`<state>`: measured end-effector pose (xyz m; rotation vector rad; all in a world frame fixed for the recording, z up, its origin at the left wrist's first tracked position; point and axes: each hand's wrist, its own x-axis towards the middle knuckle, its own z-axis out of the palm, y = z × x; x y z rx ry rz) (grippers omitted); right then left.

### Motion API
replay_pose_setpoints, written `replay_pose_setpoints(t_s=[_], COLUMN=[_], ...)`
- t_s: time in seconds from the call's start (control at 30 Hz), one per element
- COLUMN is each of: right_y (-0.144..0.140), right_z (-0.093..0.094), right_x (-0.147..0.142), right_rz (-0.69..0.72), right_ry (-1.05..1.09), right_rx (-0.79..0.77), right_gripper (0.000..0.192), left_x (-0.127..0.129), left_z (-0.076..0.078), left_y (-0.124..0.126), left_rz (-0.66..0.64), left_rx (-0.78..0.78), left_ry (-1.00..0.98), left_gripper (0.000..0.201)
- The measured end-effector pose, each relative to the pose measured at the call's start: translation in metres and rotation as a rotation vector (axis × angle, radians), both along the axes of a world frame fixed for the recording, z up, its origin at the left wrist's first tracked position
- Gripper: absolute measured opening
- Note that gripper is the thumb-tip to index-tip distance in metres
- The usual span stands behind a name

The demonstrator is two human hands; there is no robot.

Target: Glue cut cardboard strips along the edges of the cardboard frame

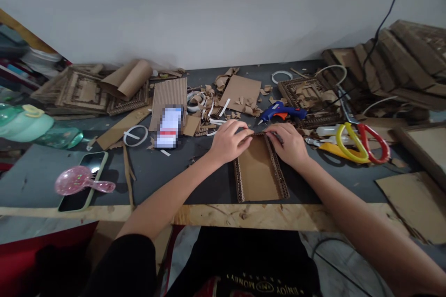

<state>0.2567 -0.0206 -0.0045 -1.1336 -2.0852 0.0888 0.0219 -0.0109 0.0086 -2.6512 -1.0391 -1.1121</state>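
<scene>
The left hand (230, 141) rests with its fingers bent down and together on the far edge of a flat brown cardboard panel bordered by corrugated strips (259, 169), pressing at the panel's 11 o'clock corner. The right hand (289, 146) presses the same edge at 1 o'clock, its fingers closed over what looks like a thin dark strip or tool; which it is cannot be told. The panel lies flat on the dark grey tabletop (174, 181), directly in front of the person, its near end close to the pale plywood edge of the table (244, 216).

At 12 o'clock from the hands, just beyond the fingertips, lies a blue and orange glue gun (280, 112), its nozzle pointing toward the left hand. If the tip is hot, a hand sliding forward could touch it. At 3 o'clock from the right hand sit yellow-handled and red-handled scissors (362, 144), near enough for the wrist to knock. Loose cardboard scraps (244, 106) lie at 12 o'clock and could get stuck under the strip if glue is wet. Uneven pressure from the two hands could shift the far strip out of line with the side strips.

At 9 o'clock, well apart, a pink glittery hand mirror (78, 184) lies over a smartphone in a pale green case (83, 181).
</scene>
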Motion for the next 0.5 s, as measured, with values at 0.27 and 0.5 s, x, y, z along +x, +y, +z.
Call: replay_pose_setpoints(t_s=[0.27, 0.5], right_y=[-0.010, -0.020], right_z=[0.035, 0.047], right_x=[0.014, 0.126], right_rz=[-0.102, -1.076], right_ry=[-0.061, -0.294], right_rx=[0.048, -0.372], right_gripper=[0.021, 0.057], left_x=[0.027, 0.001], left_z=[0.012, 0.013], left_y=[-0.002, 0.008], left_rz=[0.017, 0.060], left_rx=[-0.055, -0.191], left_ry=[-0.026, -0.191], left_gripper=[0.015, 0.010])
